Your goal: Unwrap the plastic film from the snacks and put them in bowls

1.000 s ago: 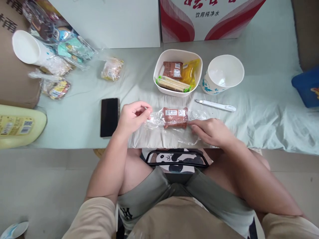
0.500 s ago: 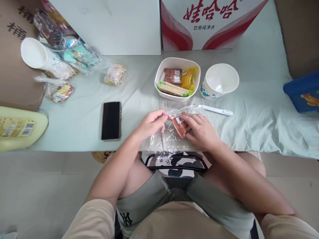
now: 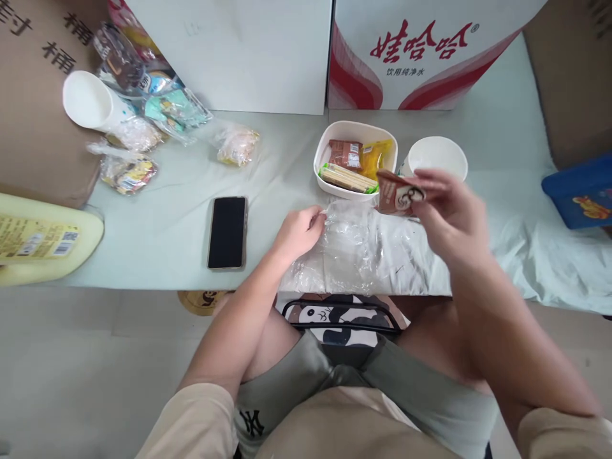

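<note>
My right hand (image 3: 454,213) grips a brown snack packet (image 3: 399,193) by its right end, raised in front of the white paper cup (image 3: 440,155). My left hand (image 3: 301,231) pinches the edge of a clear plastic bag (image 3: 354,245) that lies crumpled on the cloth. Just behind the bag stands a white plastic bowl (image 3: 319,164). Inside it are another brown packet (image 3: 345,153), a yellow packet (image 3: 375,158) and a pack of thin sticks (image 3: 348,178) with green ends. The held packet overlaps the bowl's right edge from this viewpoint.
A phone (image 3: 227,233) lies left of my left hand. Wrapped snacks (image 3: 238,145) and a tipped paper cup (image 3: 90,102) are at the back left. White boxes (image 3: 268,57) stand behind, a yellow-green jug (image 3: 48,239) at far left, a blue container (image 3: 581,194) at far right.
My right hand has lifted the brown packet off the plastic bag and carried it right and back, toward the cup. My left hand stays at the bag's edge. The view has shifted slightly.
</note>
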Tool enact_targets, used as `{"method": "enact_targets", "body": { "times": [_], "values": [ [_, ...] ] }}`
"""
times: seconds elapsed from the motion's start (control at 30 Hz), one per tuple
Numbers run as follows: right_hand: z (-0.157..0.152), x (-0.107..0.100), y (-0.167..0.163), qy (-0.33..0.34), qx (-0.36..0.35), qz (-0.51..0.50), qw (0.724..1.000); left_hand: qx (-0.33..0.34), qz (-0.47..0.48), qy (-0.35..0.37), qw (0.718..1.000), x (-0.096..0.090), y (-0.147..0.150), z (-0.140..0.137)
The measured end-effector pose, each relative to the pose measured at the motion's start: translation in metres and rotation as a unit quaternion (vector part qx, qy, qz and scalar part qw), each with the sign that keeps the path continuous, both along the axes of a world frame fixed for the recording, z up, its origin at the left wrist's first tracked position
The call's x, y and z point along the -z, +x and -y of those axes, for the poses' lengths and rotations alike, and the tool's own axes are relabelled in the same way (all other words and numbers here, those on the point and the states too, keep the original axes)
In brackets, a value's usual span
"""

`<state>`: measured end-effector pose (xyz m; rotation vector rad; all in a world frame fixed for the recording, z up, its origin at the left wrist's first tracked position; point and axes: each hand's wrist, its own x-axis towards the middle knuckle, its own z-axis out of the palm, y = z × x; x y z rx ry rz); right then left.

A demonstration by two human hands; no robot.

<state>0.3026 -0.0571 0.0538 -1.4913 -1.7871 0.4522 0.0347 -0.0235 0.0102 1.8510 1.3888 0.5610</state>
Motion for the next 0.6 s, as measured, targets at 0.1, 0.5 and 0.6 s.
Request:
{"method": "enact_targets", "body": {
  "times": [0.1, 0.5, 0.6],
  "values": [
    [-0.045, -0.03, -0.008, 0.03, 0.047, 0.046, 0.997, 0.007, 0.002, -0.002, 1.0, -0.003, 0.003, 0.001],
    [-0.163, 0.007, -0.061, -0.115, -0.089, 0.256, 0.956, 0.041, 0.017, -0.024, 0.999, -0.017, 0.005, 0.006],
    [-0.17, 0.016, -0.063, -0.099, -0.11, 0.272, 0.951, 0.046, 0.013, -0.024, 0.999, -0.016, 0.005, 0.006]
  ]
}}
